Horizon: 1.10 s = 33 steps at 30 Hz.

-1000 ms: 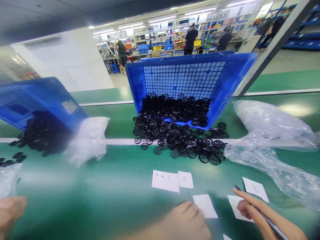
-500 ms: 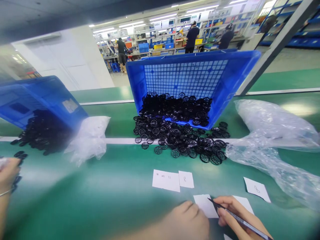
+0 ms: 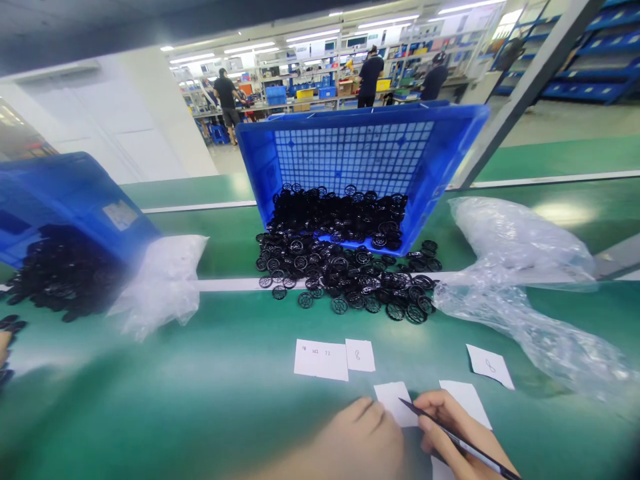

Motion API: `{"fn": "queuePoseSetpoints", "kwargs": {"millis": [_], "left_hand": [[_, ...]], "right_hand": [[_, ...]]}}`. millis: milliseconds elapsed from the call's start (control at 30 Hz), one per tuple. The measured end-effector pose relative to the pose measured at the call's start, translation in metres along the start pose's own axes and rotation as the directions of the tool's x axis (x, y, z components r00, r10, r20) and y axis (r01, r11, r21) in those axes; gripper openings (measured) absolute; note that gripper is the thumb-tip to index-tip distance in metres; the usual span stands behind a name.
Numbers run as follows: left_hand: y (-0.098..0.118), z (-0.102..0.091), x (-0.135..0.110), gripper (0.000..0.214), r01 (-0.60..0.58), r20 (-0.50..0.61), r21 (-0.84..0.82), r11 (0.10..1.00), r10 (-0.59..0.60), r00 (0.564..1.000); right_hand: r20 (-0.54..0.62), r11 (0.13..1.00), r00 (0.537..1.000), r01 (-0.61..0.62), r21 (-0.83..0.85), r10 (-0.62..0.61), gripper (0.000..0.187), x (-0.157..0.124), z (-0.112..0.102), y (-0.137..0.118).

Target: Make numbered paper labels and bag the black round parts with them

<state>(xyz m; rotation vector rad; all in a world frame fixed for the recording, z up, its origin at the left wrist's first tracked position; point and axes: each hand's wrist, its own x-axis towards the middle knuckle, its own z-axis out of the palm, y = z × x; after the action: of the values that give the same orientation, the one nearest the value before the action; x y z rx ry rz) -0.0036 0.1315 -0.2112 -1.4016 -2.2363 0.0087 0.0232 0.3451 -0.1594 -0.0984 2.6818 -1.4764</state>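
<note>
My right hand [image 3: 453, 430] is closed around a dark pen [image 3: 460, 440], whose tip points down at a blank-looking paper slip [image 3: 393, 400]. At the left edge of that slip rests my left hand [image 3: 365, 437], its fingers curled and their tips hidden; I cannot tell whether it grips anything. Just beyond lie a slip with small handwriting [image 3: 320, 360] and one marked 8 [image 3: 360, 355]. Another slip marked 8 [image 3: 489, 365] lies to the right. A white slip [image 3: 465, 403] is partly behind my right hand, and a further paper corner [image 3: 441, 469] shows below it.
A tipped blue crate [image 3: 350, 147] spills black spoked wheel-like parts [image 3: 345, 280] onto the green table. Clear plastic bags [image 3: 525, 247] lie right, another bag [image 3: 165, 280] left. A second blue crate [image 3: 95, 200] and part of someone's hand [image 3: 4, 347] are far left. People stand behind.
The view has shifted slightly, so the table things sit further left. The person's hand at far left has mostly left view. My hands keep their places at the slip, pen still held.
</note>
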Motion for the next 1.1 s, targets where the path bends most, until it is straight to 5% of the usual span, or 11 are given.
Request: {"fn": "queuePoseSetpoints", "kwargs": {"millis": [233, 633, 1100], "left_hand": [[-0.009, -0.011, 0.003, 0.030, -0.040, -0.053, -0.131, 0.991, 0.034, 0.998], [-0.009, -0.016, 0.011, 0.021, 0.018, -0.180, -0.177, 0.984, -0.050, 0.982], [-0.006, -0.012, 0.008, 0.020, 0.034, -0.090, -0.223, 0.974, -0.055, 0.994]], "right_hand": [[-0.106, 1.000, 0.994, 0.017, -0.012, -0.019, 0.027, -0.003, 0.012, 0.013], [0.001, 0.993, 0.999, 0.049, -0.104, -0.050, 0.019, 0.000, 0.008, 0.001], [0.094, 0.998, 0.996, -0.007, -0.059, 0.012, 0.020, -0.002, 0.009, 0.009]]}}
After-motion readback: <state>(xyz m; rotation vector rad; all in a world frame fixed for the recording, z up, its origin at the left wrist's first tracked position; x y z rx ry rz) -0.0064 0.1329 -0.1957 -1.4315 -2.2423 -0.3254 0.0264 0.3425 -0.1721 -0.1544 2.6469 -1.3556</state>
